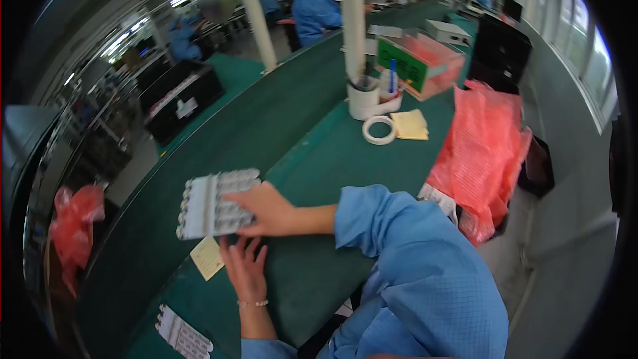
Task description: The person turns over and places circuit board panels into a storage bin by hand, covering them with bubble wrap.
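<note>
A group of pale white strips (203, 206) with knobbed ends and raised compartments lies side by side on the green bench. My right hand (269, 209) reaches across from the right and grips the strips at their right side, its fingers over the top and thumb near the lower edge. My left hand (247, 272) is just below them, fingers spread, holding nothing. Near its fingertips lies a yellowish paper note (208, 257), partly beside the strips. A similar single strip (184, 334) lies at the lower left. The undersides of the gripped strips are hidden.
White tape roll (379, 131), yellow note pad (412, 125) and white pen cup (363, 101) stand farther up the bench. Behind are a pink box with a green label (405, 66) and a post. Pink bubble wrap (482, 159) hangs at right. A co-worker (316, 10) sits beyond.
</note>
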### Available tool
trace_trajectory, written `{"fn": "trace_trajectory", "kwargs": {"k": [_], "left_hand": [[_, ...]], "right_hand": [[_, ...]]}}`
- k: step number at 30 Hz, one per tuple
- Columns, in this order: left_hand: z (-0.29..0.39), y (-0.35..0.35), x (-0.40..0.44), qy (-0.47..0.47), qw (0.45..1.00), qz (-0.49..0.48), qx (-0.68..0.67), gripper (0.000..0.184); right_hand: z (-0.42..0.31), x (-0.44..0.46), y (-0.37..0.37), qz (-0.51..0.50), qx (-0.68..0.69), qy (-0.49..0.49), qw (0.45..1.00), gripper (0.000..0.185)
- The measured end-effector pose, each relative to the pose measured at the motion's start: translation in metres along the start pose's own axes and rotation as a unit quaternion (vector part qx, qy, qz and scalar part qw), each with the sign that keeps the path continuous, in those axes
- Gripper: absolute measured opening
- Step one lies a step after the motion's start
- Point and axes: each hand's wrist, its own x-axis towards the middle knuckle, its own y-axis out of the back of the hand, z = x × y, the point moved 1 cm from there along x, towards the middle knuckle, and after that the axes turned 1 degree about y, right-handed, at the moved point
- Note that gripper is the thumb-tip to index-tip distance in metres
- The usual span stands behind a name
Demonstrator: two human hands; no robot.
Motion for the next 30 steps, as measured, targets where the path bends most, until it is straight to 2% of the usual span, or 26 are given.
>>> {"fn": "trace_trajectory", "kwargs": {"k": [1, 2, 3, 4, 5, 7, 8, 10, 12, 13, 14, 15, 17, 19, 20, 21, 22, 23, 25, 26, 27, 29, 30], "left_hand": [[0.007, 0.000, 0.016, 0.021, 0.999, -0.030, 0.015, 0.049], [0.020, 0.004, 0.028, -0.030, 0.999, 0.001, 0.027, 0.045], [-0.053, -0.049, -0.019, -0.015, 0.998, -0.005, -0.054, 0.045], [-0.040, -0.040, -0.020, -0.053, 0.999, 0.011, -0.009, 0.042], [-0.025, -0.032, -0.021, -0.094, 0.994, 0.030, 0.036, 0.041], [-0.004, -0.022, -0.020, -0.089, 0.995, 0.039, 0.023, 0.040], [-0.001, -0.011, -0.013, -0.072, 0.997, 0.026, 0.015, 0.041], [0.008, 0.001, -0.011, -0.049, 0.999, 0.016, 0.016, 0.046], [0.014, 0.011, -0.013, 0.013, 0.998, -0.021, -0.066, 0.047], [0.017, 0.014, -0.014, 0.039, 0.996, -0.024, -0.076, 0.047], [0.018, 0.020, -0.015, 0.055, 0.993, -0.028, -0.098, 0.046], [0.018, 0.030, -0.014, 0.066, 0.990, -0.031, -0.118, 0.045], [0.014, 0.054, -0.013, 0.099, 0.985, -0.031, -0.135, 0.044], [0.017, 0.045, -0.020, 0.124, 0.983, -0.002, -0.136, 0.042], [0.021, 0.046, -0.013, 0.110, 0.986, 0.021, -0.127, 0.041], [0.025, 0.045, -0.010, 0.103, 0.987, 0.043, -0.119, 0.040], [0.035, 0.040, -0.009, 0.113, 0.986, 0.116, -0.031, 0.037], [0.033, 0.052, -0.003, 0.112, 0.985, 0.127, -0.030, 0.037], [0.038, 0.062, 0.004, -0.038, 0.969, 0.106, 0.220, 0.032], [0.034, 0.062, 0.001, -0.089, 0.952, 0.140, 0.258, 0.024], [0.032, 0.055, 0.000, -0.083, 0.951, 0.145, 0.262, 0.024], [0.034, 0.041, -0.004, -0.268, 0.851, 0.125, 0.434, 0.031], [0.037, 0.028, -0.010, -0.281, 0.827, 0.105, 0.476, 0.040]], "right_hand": [[-0.002, 0.001, -0.027, 0.054, -0.069, 0.041, 0.995, 0.072], [-0.012, 0.003, -0.042, 0.052, -0.062, 0.038, 0.996, 0.072], [-0.018, -0.069, 0.020, -0.033, -0.104, 0.050, 0.993, 0.071], [-0.032, -0.070, 0.012, -0.099, -0.079, -0.005, 0.992, 0.070], [-0.036, -0.070, 0.001, -0.079, -0.074, -0.014, 0.994, 0.070], [-0.039, -0.067, -0.013, -0.037, 0.045, 0.031, 0.998, 0.068], [-0.036, -0.068, -0.015, -0.036, 0.043, 0.028, 0.998, 0.068], [-0.032, -0.064, -0.002, 0.152, -0.007, 0.040, 0.988, 0.064], [-0.014, -0.060, 0.004, 0.207, 0.089, -0.059, 0.973, 0.063], [0.001, -0.062, 0.002, 0.194, 0.164, -0.144, 0.957, 0.060], [0.017, -0.061, 0.001, 0.122, 0.385, -0.260, 0.877, 0.059], [0.016, -0.058, 0.007, 0.092, 0.526, -0.353, 0.769, 0.055], [0.000, -0.055, 0.011, -0.076, 0.728, -0.378, 0.567, 0.054], [-0.011, -0.067, 0.003, -0.060, 0.691, -0.472, 0.544, 0.050], [-0.011, -0.066, 0.000, -0.082, 0.696, -0.474, 0.534, 0.050], [-0.011, -0.069, 0.000, -0.087, 0.690, -0.462, 0.550, 0.049], [-0.009, -0.068, 0.001, -0.090, 0.683, -0.447, 0.572, 0.049], [-0.008, -0.069, 0.003, -0.098, 0.685, -0.450, 0.564, 0.049], [-0.009, -0.072, 0.006, -0.084, 0.704, -0.447, 0.546, 0.047], [-0.012, -0.072, 0.007, -0.069, 0.701, -0.456, 0.544, 0.047], [-0.013, -0.073, 0.007, -0.070, 0.703, -0.461, 0.537, 0.047], [-0.013, -0.075, 0.006, -0.076, 0.710, -0.456, 0.531, 0.046], [-0.015, -0.077, 0.007, -0.075, 0.712, -0.460, 0.526, 0.046]]}}
